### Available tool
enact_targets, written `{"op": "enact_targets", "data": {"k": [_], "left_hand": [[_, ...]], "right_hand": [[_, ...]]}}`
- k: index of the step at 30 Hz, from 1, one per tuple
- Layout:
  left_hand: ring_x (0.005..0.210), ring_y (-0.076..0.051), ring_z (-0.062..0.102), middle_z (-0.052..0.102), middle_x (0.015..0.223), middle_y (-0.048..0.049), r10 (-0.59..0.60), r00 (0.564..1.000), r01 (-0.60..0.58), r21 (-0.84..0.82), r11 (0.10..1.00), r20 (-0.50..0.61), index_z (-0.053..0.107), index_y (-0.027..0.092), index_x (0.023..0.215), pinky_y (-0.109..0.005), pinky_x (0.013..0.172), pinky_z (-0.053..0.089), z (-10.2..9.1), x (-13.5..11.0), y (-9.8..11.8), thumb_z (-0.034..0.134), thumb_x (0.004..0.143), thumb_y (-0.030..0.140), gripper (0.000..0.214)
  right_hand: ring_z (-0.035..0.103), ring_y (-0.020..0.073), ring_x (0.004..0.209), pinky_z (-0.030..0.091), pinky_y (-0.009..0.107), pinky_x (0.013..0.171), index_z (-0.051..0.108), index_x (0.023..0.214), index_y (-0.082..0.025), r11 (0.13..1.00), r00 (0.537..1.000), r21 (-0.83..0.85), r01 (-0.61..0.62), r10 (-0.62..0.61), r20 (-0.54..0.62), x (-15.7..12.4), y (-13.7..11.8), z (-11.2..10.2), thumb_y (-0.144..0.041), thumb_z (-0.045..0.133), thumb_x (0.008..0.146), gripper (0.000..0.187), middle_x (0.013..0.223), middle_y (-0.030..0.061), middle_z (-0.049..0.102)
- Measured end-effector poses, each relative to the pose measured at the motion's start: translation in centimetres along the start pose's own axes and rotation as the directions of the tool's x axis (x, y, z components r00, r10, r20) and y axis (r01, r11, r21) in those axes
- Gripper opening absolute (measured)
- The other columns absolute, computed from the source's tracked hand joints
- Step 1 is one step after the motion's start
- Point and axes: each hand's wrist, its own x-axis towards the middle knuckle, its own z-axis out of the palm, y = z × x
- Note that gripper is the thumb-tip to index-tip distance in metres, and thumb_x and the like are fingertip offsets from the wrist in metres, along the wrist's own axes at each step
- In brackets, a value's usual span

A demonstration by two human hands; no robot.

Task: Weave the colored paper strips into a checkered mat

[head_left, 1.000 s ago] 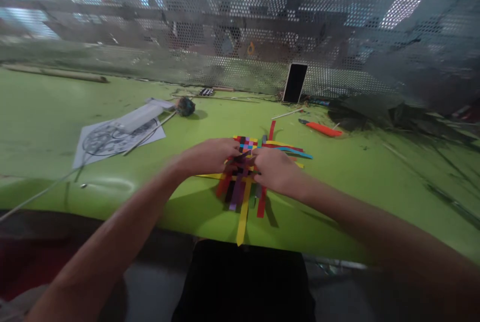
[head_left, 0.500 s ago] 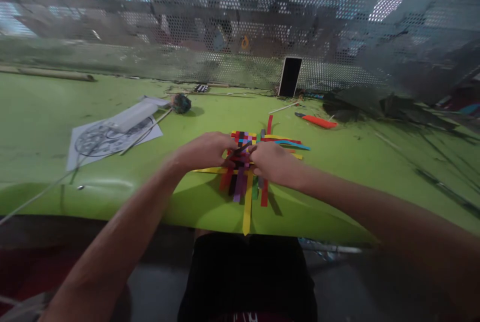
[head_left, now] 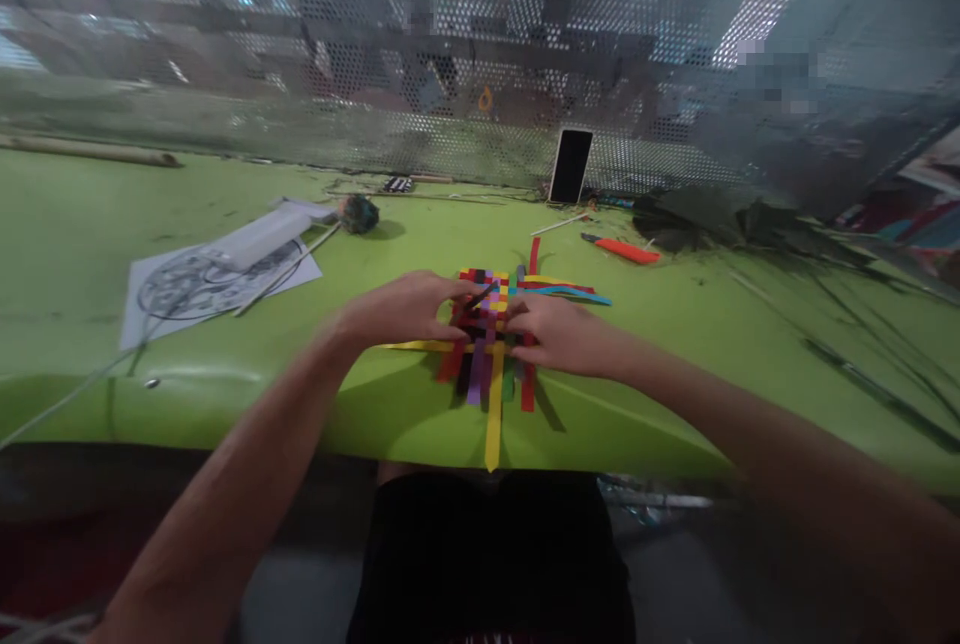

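Note:
A small woven mat of colored paper strips (head_left: 493,302) lies near the table's front edge, its loose strip ends sticking out to the front and right. My left hand (head_left: 409,309) is at the mat's left side, fingers bent around that edge. A narrow dark strip (head_left: 484,296) rises at a slant over the weave from its fingertips. On the right side, my right hand (head_left: 559,332) touches the weave with thumb and forefinger apart. Its other fingers are partly hidden. A long yellow strip (head_left: 493,414) points toward me.
Paper with a printed drawing (head_left: 161,289) lies left on the green table (head_left: 375,404), beside a thin stick and a dark clump (head_left: 358,213). A phone (head_left: 570,167) leans against the perforated metal screen. A red-handled knife (head_left: 622,249) and dark leaves (head_left: 720,224) lie right.
My right hand has drawn slightly right, and its thumb and forefinger have parted from the dark strip. My left hand stays at the mat's left edge. The view has shifted slightly.

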Motion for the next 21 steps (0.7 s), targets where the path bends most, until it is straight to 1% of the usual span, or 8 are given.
{"op": "enact_targets", "data": {"k": [2,4,7,9,12,16,21], "left_hand": [[0.113,-0.029,0.068,0.071,0.127,-0.0105,0.008,1.0,-0.009,0.007,1.0,0.025,0.051,0.022,0.146,-0.034,0.093,0.049,-0.1,-0.3,0.3,0.064,0.09,0.049,0.063],[0.113,-0.029,0.068,0.07,0.128,-0.0101,0.017,0.999,-0.018,0.028,0.999,0.032,0.049,0.025,0.148,-0.034,0.093,0.049,-0.1,-0.5,0.8,0.06,0.094,0.051,0.061],[0.114,-0.03,0.068,0.07,0.128,-0.0094,0.034,0.999,-0.034,0.041,0.999,0.003,0.046,0.03,0.15,-0.036,0.091,0.05,0.2,-0.7,1.7,0.053,0.098,0.058,0.059],[0.114,-0.031,0.068,0.07,0.128,-0.01,0.043,0.999,-0.042,0.048,0.998,-0.012,0.044,0.032,0.151,-0.036,0.09,0.05,0.3,-0.7,2.0,0.052,0.098,0.06,0.06],[0.112,-0.03,0.068,0.07,0.126,-0.0106,0.046,0.999,-0.044,0.075,0.996,-0.023,0.043,0.031,0.152,-0.036,0.089,0.051,0.5,-0.6,2.0,0.054,0.099,0.053,0.059],[0.114,-0.029,0.068,0.071,0.126,-0.009,0.05,0.998,-0.046,0.114,0.992,-0.033,0.044,0.032,0.152,-0.036,0.092,0.05,0.6,-0.4,1.9,0.059,0.097,0.041,0.057],[0.113,-0.029,0.068,0.071,0.125,-0.009,0.028,0.999,-0.026,0.132,0.991,-0.018,0.049,0.03,0.148,-0.036,0.093,0.05,0.6,-0.3,2.2,0.06,0.096,0.037,0.054]], "right_hand": [[0.065,0.0211,0.099,0.05,0.033,0.086,0.076,0.108,-0.016,0.999,0.999,-0.038,0.034,-0.034,0.012,0.0,0.2,0.2,-0.018,0.068,0.087,0.022,0.117,0.0105,0.07],[0.064,0.0209,0.097,0.049,0.032,0.084,0.076,0.106,-0.015,0.996,0.999,-0.08,0.037,-0.035,0.018,0.1,0.1,0.4,-0.017,0.068,0.086,0.022,0.117,0.0113,0.069],[0.063,0.0202,0.09,0.046,0.03,0.076,0.076,0.1,-0.014,0.983,0.999,-0.18,-0.018,0.024,0.032,0.4,-0.5,0.8,-0.021,0.069,0.085,0.018,0.11,0.0117,0.069],[0.062,0.0207,0.087,0.044,0.03,0.072,0.076,0.099,-0.012,0.966,0.997,-0.253,-0.055,0.066,0.033,0.4,-1.0,1.0,-0.022,0.068,0.086,0.018,0.106,0.0125,0.07],[0.061,0.0221,0.087,0.042,0.031,0.071,0.074,0.105,-0.012,0.954,0.998,-0.297,-0.05,0.061,0.026,0.3,-1.3,1.2,-0.022,0.065,0.087,0.022,0.104,0.014,0.07],[0.061,0.024,0.088,0.042,0.033,0.072,0.074,0.106,-0.011,0.953,0.998,-0.298,-0.053,0.064,0.026,0.2,-1.3,1.4,-0.022,0.067,0.087,0.023,0.101,0.0152,0.07],[0.061,0.0235,0.087,0.043,0.033,0.073,0.074,0.107,-0.011,0.954,0.998,-0.293,-0.057,0.065,0.018,0.1,-1.1,1.6,-0.023,0.065,0.089,0.024,0.103,0.0157,0.069]]}}
